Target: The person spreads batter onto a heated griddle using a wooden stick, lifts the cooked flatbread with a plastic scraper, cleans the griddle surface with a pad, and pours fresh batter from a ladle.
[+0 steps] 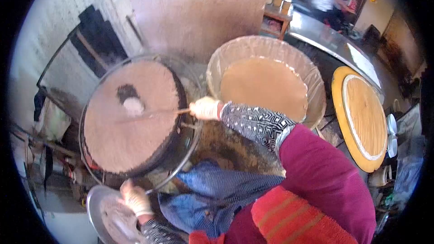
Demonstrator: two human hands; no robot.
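My right hand (205, 108), in a pale cloth glove, grips a thin wooden stick (156, 114) over the matt, grainy batter on the round griddle (129, 117). At lower left my left hand (135, 199) holds a dull metal lid (106, 217). The woven round board (361, 117) at right looks like smooth straw.

One round griddle (131, 117), one batter tub (266, 86), one wooden board (364, 117), two hands (205, 107).

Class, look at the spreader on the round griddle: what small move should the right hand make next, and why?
Probably sweep the spreader on around the griddle. The right hand holds its handle at the rim, and a dark bare patch beside a pale blob is uncovered.
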